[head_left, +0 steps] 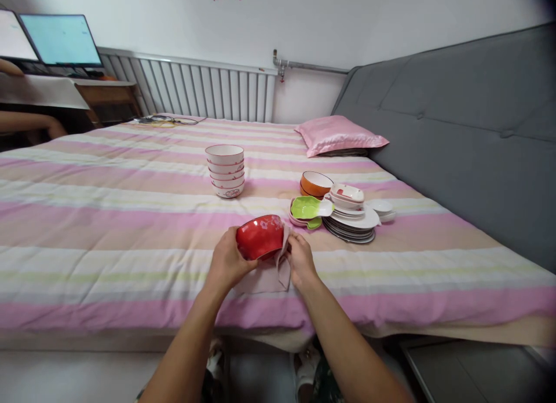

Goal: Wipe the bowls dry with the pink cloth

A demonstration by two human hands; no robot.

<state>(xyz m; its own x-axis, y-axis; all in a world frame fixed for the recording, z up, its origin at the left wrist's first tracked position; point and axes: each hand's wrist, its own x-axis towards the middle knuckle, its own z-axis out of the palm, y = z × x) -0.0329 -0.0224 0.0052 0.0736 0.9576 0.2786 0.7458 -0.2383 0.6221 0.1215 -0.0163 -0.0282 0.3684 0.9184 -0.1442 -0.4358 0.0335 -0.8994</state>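
Note:
A glossy red bowl [260, 236] with pale flowers near its rim is held tilted above the front part of the bed. My left hand [228, 258] grips it by its left side, thumb along the underside. At the bowl's right side, my right hand [300, 258] is closed on a pinkish-grey cloth [283, 267], which it presses against the bowl's edge. The lower part of the cloth hangs under the bowl over the striped sheet. The fingertips of my right hand are partly hidden by the cloth.
White bowls [226, 171] stand stacked behind the red bowl. To the right are orange bowls [316, 184], a green leaf-shaped dish [306, 208] and piled plates [351, 220]. A pink pillow [339, 134] lies by the grey headboard [460, 96]. Another person's arm shows at the far-left desk.

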